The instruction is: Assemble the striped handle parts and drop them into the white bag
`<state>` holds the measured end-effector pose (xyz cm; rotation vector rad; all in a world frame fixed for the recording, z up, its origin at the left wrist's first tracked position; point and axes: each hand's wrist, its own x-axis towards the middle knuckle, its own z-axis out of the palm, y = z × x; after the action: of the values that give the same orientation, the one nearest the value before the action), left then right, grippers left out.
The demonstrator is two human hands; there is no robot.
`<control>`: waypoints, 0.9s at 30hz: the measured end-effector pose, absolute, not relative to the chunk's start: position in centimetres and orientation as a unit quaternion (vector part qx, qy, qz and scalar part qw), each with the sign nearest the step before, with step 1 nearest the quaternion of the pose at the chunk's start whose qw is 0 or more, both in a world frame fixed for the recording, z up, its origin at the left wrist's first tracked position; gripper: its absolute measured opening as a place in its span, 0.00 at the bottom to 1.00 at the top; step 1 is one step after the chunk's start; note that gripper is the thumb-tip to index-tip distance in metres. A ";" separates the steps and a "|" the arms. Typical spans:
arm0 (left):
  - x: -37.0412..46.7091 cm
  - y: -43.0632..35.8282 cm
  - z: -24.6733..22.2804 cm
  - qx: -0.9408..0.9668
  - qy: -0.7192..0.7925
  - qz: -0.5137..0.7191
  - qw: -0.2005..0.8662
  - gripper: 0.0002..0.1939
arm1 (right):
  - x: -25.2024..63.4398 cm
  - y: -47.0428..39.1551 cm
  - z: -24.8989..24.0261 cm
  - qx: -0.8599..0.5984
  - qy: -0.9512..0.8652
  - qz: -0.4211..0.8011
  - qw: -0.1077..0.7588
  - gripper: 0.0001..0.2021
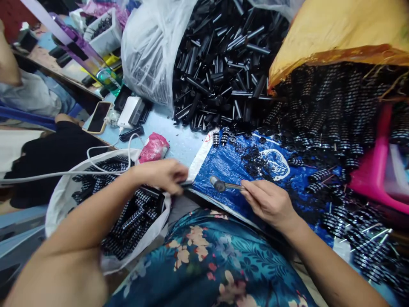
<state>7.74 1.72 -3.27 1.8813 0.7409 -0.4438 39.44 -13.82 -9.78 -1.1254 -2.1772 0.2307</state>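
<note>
My right hand (pixel 266 198) grips a thin metal rod with a dark round piece (pixel 220 184) at its far end, held over a blue printed plastic sheet (pixel 220 164). My left hand (pixel 164 174), blurred by motion, is at the table's front edge with its fingers curled. A dark slim shape shows at its fingertips, too smeared to name. Under my left forearm stands a white sack (pixel 59 204) full of black ridged rollers (pixel 140 217) with shiny rows. Small black bits (pixel 255 162) lie scattered on the sheet, and two ridged rollers (pixel 220 136) stand at its back edge.
A heap of black tubes (pixel 220 64) spills from a clear bag (pixel 150 47). More ridged rollers (pixel 332 102) come from a yellow sack (pixel 345 30). A pink stool (pixel 377 170) stands right. Left are a phone (pixel 99 117), white cable (pixel 92 155), pink bundle (pixel 154 147), and another person (pixel 41 166).
</note>
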 end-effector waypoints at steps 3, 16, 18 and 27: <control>2.6 1.8 -0.6 0.726 0.310 -0.267 0.553 0.16 | 40.7 -14.1 -10.7 -0.467 -0.836 0.069 0.278 0.07; 13.8 12.8 -6.7 0.817 0.572 0.069 0.004 0.08 | 40.7 -12.8 -9.9 -0.487 -0.821 0.120 0.271 0.14; 13.6 13.5 -7.2 0.821 0.564 0.091 0.019 0.10 | 42.1 -12.4 -9.7 -0.509 -0.791 0.147 0.306 0.12; 13.0 13.9 -8.7 0.741 0.630 0.158 0.170 0.10 | 48.8 3.3 -11.0 -0.790 -0.499 0.053 0.352 0.09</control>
<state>13.05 13.85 -8.67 2.1052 1.7913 0.4504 48.81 3.25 -10.98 -2.0435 -1.2916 0.1363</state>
